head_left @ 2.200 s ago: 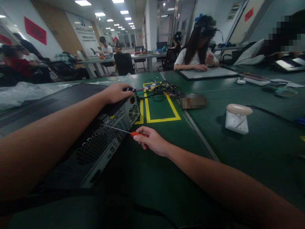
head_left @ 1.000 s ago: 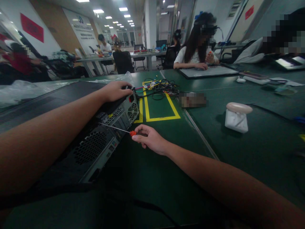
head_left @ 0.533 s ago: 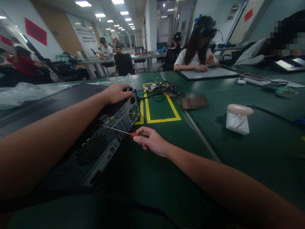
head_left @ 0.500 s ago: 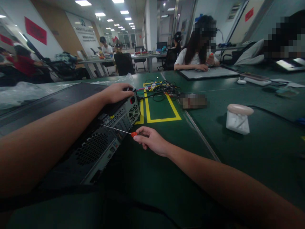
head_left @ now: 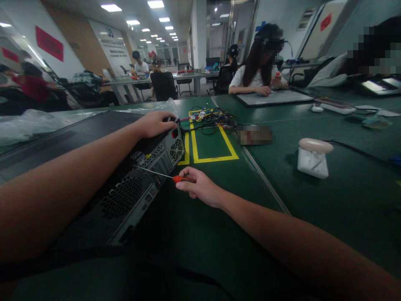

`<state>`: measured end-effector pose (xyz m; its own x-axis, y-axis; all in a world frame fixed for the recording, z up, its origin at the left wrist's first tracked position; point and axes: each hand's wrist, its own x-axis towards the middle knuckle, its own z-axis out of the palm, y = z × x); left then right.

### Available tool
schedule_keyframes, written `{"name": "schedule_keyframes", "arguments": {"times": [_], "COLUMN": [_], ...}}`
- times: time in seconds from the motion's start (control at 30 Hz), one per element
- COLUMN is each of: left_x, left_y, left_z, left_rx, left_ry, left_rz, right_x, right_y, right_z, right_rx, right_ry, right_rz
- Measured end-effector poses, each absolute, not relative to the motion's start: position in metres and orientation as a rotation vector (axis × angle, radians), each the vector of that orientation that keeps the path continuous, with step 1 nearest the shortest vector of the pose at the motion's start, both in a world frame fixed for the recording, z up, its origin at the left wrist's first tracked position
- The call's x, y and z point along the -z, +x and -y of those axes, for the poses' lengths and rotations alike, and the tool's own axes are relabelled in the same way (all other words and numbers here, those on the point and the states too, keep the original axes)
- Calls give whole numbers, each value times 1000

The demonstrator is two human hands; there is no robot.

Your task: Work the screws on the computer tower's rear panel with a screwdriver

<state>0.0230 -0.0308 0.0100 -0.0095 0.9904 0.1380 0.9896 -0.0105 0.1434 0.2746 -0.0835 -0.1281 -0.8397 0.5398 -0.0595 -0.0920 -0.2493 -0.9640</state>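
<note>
A black desktop computer case (head_left: 78,129) lies on the green table at the left, its rear panel turned toward the right. My left hand (head_left: 156,123) rests over the case's upper rear edge, its fingers curled round the far corner beside the power supply. In my right hand (head_left: 197,187) is a screwdriver (head_left: 177,179) with an orange handle, closed between thumb and fingers. Its long thin shaft reaches left to the rear panel, near the slot covers and the round vent grille (head_left: 123,196). What the tip touches is too small to tell.
Tangled cables (head_left: 216,117) lie behind the case near yellow tape (head_left: 216,159). A white box-like object with a pinkish top (head_left: 313,161) stands at the right. Clear plastic sheeting (head_left: 31,123) lies at the left. Across the table a person (head_left: 247,77) works over a flat panel (head_left: 282,97).
My right hand has rolled a little round the screwdriver, so more of the handle shows. The shaft still points at the same spot; my left hand stays put.
</note>
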Motion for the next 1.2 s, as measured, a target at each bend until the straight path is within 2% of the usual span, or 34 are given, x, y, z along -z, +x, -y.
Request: {"name": "schedule_keyframes", "arguments": {"times": [1.2], "left_x": [-8], "left_y": [21], "left_z": [29], "left_rx": [-303], "left_ry": [2224], "left_rz": [-2216], "right_x": [140], "right_y": [272], "right_z": [79], "right_rx": [-2094], "right_ry": [-521], "right_rz": [1641]}}
